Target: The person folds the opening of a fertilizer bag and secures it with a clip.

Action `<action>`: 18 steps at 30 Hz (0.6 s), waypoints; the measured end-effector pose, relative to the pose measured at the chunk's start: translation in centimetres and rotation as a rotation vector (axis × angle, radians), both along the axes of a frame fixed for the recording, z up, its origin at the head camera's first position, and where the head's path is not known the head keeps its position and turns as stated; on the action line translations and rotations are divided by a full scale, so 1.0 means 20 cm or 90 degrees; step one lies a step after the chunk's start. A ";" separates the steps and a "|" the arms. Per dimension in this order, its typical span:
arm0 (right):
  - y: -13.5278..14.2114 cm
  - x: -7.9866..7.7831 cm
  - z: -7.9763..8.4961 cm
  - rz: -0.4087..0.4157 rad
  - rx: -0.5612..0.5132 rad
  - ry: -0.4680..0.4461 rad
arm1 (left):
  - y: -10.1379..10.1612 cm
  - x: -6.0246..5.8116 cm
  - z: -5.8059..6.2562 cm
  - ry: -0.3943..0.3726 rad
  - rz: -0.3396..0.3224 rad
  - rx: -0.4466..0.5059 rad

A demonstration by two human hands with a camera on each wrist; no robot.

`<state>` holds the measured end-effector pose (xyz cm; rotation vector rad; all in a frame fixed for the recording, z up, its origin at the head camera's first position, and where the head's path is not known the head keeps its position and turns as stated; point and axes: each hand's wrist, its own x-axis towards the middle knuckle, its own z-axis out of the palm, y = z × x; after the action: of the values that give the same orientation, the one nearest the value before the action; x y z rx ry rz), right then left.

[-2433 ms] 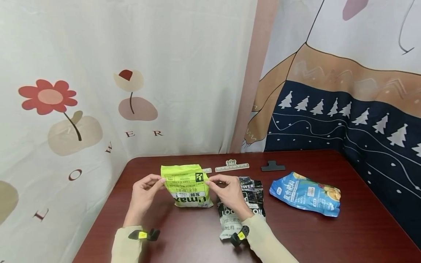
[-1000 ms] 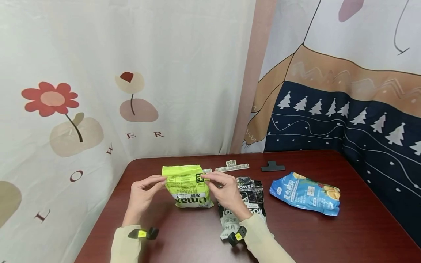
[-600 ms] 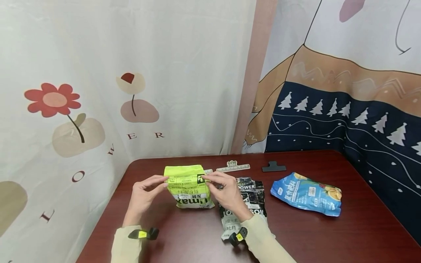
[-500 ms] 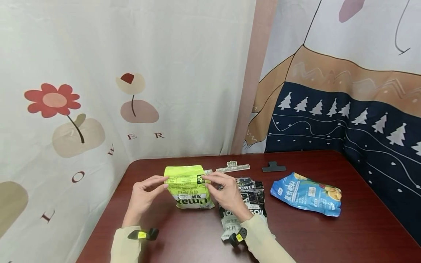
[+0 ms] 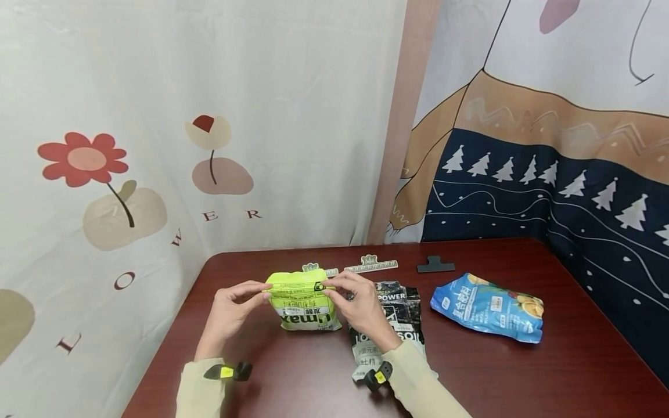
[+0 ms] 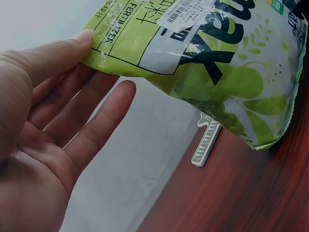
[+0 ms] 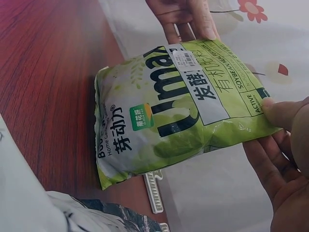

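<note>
A lime-green and white fertilizer bag (image 5: 305,306) stands on the table between both hands, its printing upside down in the head view. My left hand (image 5: 230,310) pinches the bag's upper left edge, thumb on the near face and fingers behind. On the upper right edge, my right hand (image 5: 364,306) holds it the same way. The right wrist view shows the right thumb pressing the printed front (image 7: 181,99), with fingers underneath. The bag's top strip is bent back, away from me. Beneath the right wrist lies a black and grey bag (image 5: 410,313), partly covered by the forearm.
A blue pouch (image 5: 483,307) with fruit pictures lies to the right. Along the table's back edge are a black clip (image 5: 436,265) and a pale ruler-marked clip (image 5: 371,265); a similar clip (image 5: 311,267) is partly hidden behind the green bag. Printed curtains (image 5: 292,145) rise behind the table.
The green bag's top has folded backward and sits lower, uncovering more of the pale clip behind it. The right hand has shifted inward on the edge; both hands keep hold.
</note>
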<state>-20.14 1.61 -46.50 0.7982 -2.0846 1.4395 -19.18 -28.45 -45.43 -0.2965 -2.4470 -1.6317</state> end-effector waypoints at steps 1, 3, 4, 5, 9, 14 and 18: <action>0.00 0.00 0.00 0.000 -0.001 -0.001 | 0.00 0.00 0.00 0.001 0.003 -0.007; 0.00 0.00 0.00 0.001 -0.001 -0.004 | 0.00 0.00 0.00 0.002 0.007 -0.018; 0.00 0.00 0.00 0.003 -0.002 -0.006 | 0.00 0.00 0.00 0.002 0.007 -0.021; 0.00 0.00 0.00 0.005 -0.002 -0.009 | 0.00 0.00 0.00 0.002 0.008 -0.021; 0.00 0.00 0.00 0.012 -0.001 -0.008 | 0.00 0.00 0.01 0.010 0.000 -0.016; 0.00 0.01 0.01 0.013 0.000 0.004 | 0.01 0.00 0.00 0.030 -0.028 0.019; 0.00 0.01 0.02 0.013 0.003 0.002 | 0.01 -0.01 0.00 0.046 -0.033 0.027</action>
<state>-19.92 1.53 -46.19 0.8258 -2.0839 1.4426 -19.30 -28.26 -45.45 -0.4084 -2.3672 -1.6605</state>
